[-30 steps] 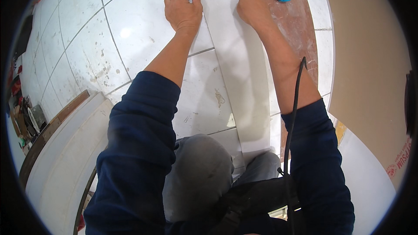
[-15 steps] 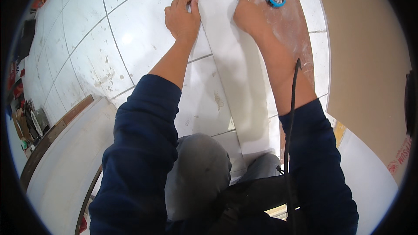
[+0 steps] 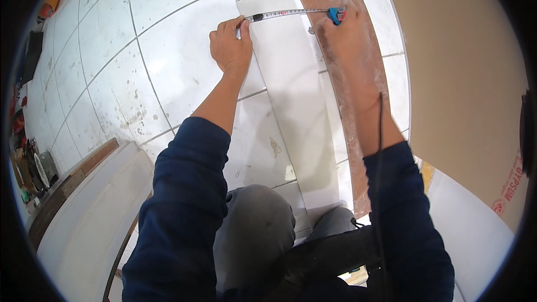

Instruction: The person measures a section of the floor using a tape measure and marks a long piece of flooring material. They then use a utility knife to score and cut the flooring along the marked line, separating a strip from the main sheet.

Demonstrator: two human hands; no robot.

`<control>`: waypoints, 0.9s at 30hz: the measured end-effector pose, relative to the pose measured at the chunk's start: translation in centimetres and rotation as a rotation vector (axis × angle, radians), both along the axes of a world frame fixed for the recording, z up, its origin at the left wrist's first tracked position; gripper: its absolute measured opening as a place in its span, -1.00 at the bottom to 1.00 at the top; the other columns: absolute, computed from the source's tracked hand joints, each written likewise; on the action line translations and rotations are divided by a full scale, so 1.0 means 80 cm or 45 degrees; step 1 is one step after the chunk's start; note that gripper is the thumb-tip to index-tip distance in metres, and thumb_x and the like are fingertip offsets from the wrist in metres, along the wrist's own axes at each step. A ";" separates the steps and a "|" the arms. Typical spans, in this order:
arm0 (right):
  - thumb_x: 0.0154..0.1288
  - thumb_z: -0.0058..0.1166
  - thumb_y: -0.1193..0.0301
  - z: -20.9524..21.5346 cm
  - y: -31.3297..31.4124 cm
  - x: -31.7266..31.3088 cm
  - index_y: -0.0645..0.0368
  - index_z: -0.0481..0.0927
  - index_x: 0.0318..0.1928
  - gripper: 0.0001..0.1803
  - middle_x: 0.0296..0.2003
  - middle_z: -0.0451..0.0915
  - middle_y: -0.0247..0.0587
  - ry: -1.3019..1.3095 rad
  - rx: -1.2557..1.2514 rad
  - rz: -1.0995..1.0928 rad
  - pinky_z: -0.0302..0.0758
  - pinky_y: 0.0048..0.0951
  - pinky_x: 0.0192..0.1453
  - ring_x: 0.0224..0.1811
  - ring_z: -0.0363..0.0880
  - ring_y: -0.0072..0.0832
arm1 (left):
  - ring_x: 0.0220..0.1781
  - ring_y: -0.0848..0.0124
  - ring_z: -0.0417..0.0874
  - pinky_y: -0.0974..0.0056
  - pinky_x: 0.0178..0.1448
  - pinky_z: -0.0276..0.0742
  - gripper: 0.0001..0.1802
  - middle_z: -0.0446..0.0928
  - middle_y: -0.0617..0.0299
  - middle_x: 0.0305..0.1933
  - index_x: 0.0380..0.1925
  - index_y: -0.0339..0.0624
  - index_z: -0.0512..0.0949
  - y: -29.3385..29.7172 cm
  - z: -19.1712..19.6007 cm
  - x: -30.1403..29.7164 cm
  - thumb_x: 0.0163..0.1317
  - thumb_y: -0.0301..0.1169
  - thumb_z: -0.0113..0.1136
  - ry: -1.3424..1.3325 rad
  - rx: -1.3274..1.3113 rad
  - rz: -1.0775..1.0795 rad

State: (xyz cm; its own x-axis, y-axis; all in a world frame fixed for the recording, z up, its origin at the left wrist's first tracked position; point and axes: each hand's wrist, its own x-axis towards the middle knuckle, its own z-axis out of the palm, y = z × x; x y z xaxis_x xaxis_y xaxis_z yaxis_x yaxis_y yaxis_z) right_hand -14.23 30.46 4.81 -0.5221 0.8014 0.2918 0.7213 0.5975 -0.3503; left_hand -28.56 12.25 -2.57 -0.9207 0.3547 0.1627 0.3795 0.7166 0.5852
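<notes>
A pale, flat board strip (image 3: 291, 78) lies lengthwise on the floor, running from near my knees to the far side. Across its far end stretches the metal blade of a tape measure (image 3: 291, 13). My left hand (image 3: 230, 47) is closed at the strip's left edge, thumb and fingers pinching the blade's end. On the right, my right hand (image 3: 348, 39) is closed round the blue tape case (image 3: 337, 15), over a reddish-brown plank. Part of the case is hidden by the fingers, and this hand is slightly blurred.
The reddish-brown plank (image 3: 358, 84) lies right of the strip on white floor tiles (image 3: 184, 39). A large brown panel (image 3: 458, 78) stands further right. At the lower left is a curved white piece with a wooden edge (image 3: 100, 190); assorted clutter (image 3: 42, 168) lies beyond it.
My right hand has moved right, from the strip's edge to the tape case, and now grips it. The case has turned. My left hand still pinches the blade's end.
</notes>
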 end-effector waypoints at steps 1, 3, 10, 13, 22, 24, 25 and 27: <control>0.22 0.24 0.28 -0.004 0.025 0.017 0.23 0.49 0.20 -0.44 0.04 0.61 0.26 -0.089 -0.002 0.036 0.53 0.04 0.17 0.07 0.61 0.15 | -0.05 0.26 0.54 0.17 0.04 0.53 -0.79 0.66 0.43 -0.05 -0.10 0.18 0.73 0.008 0.001 0.006 0.35 -0.13 0.24 -0.037 0.032 -0.012; 0.15 0.34 0.21 -0.018 0.062 0.029 0.21 0.51 0.23 -0.34 -0.01 0.64 0.18 -0.249 -0.031 0.128 0.56 -0.06 0.15 0.02 0.63 0.10 | -0.05 0.26 0.54 0.16 0.05 0.53 -0.80 0.66 0.43 -0.06 -0.13 0.17 0.72 0.014 0.004 0.009 0.35 -0.13 0.25 -0.094 0.074 -0.018; 0.11 0.37 0.21 0.020 0.007 0.075 0.17 0.62 0.06 -0.48 -0.22 0.71 0.07 -0.334 -0.284 0.205 0.57 -0.04 -0.03 -0.15 0.69 0.06 | 0.01 0.22 0.55 0.11 0.09 0.49 -0.81 0.62 0.36 -0.09 -0.18 0.12 0.66 -0.001 0.011 0.008 0.24 -0.17 0.29 0.029 0.089 -0.138; 0.12 0.35 0.22 0.035 -0.060 0.131 0.19 0.63 -0.08 -0.58 -0.20 0.70 0.12 -0.370 -0.363 0.140 0.58 -0.03 -0.01 -0.12 0.69 0.07 | 0.04 0.16 0.57 0.05 0.12 0.48 -0.79 0.61 0.27 -0.06 -0.17 0.10 0.65 0.002 0.007 0.010 0.23 -0.18 0.29 0.162 0.141 -0.325; 0.05 0.39 0.20 0.045 -0.151 0.178 0.20 0.62 -0.05 -0.51 -0.17 0.71 0.17 -0.234 -0.458 0.034 0.61 -0.03 0.03 -0.07 0.70 0.06 | 0.15 0.12 0.56 0.01 0.14 0.48 -0.86 0.63 0.16 0.00 -0.24 0.01 0.70 -0.063 0.049 0.004 0.27 -0.25 0.29 0.557 0.107 -0.951; 0.06 0.38 0.22 0.068 -0.163 0.237 0.16 0.64 -0.06 -0.55 -0.18 0.71 0.14 -0.361 -0.414 0.058 0.61 -0.03 0.02 -0.09 0.70 0.07 | 0.05 0.10 0.62 0.04 0.07 0.51 -0.85 0.68 0.18 -0.11 -0.27 -0.07 0.70 -0.103 0.067 0.042 0.29 -0.28 0.29 0.556 0.168 -1.125; 0.06 0.37 0.22 0.094 -0.175 0.251 0.15 0.64 -0.06 -0.56 -0.18 0.72 0.12 -0.453 -0.433 0.072 0.61 -0.04 0.01 -0.09 0.69 0.07 | 0.01 0.11 0.63 0.06 0.05 0.52 -0.85 0.69 0.18 -0.14 -0.26 -0.09 0.70 -0.142 0.066 0.071 0.30 -0.29 0.28 0.339 0.176 -1.157; 0.08 0.35 0.22 0.123 -0.196 0.313 0.13 0.63 -0.04 -0.56 -0.17 0.70 0.10 -0.646 -0.411 0.111 0.61 -0.05 0.01 -0.08 0.68 0.06 | -0.08 0.15 0.66 0.11 0.01 0.55 -0.86 0.70 0.19 -0.17 -0.23 -0.10 0.70 -0.210 0.067 0.161 0.30 -0.32 0.29 -0.281 0.069 -1.180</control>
